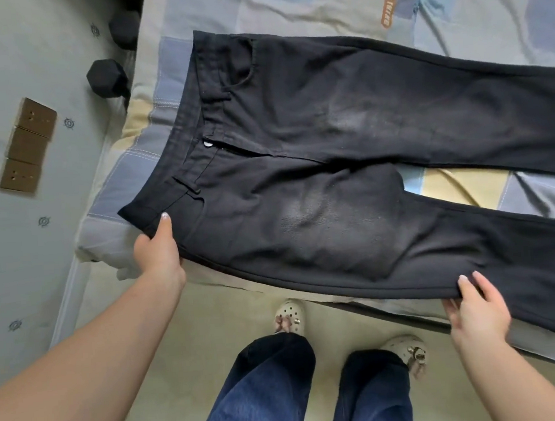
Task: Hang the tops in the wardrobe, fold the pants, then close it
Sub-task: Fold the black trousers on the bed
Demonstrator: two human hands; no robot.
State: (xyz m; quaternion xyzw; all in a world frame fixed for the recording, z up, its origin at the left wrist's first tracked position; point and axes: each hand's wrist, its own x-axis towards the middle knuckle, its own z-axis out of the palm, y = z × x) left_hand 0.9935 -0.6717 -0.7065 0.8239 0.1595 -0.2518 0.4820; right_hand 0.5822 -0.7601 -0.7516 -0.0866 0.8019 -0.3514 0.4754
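Observation:
A pair of black pants (332, 173) lies spread flat, front side up, across the patchwork bedspread, waistband at the left and both legs running off to the right. My left hand (157, 248) pinches the near corner of the waistband, thumb on top. My right hand (476, 308) pinches the near outer seam of the closer leg, fingers on top of the cloth. The near edge of the pants is lifted slightly off the bed. No wardrobe or tops are in view.
The bed (152, 137) carries a blue, grey and yellow patchwork cover. A black dumbbell (109, 77) lies at the bed's left edge. On the left a wall (14, 228) holds a row of brown sockets (28, 145). My feet in pale clogs (290, 314) stand on a tiled floor.

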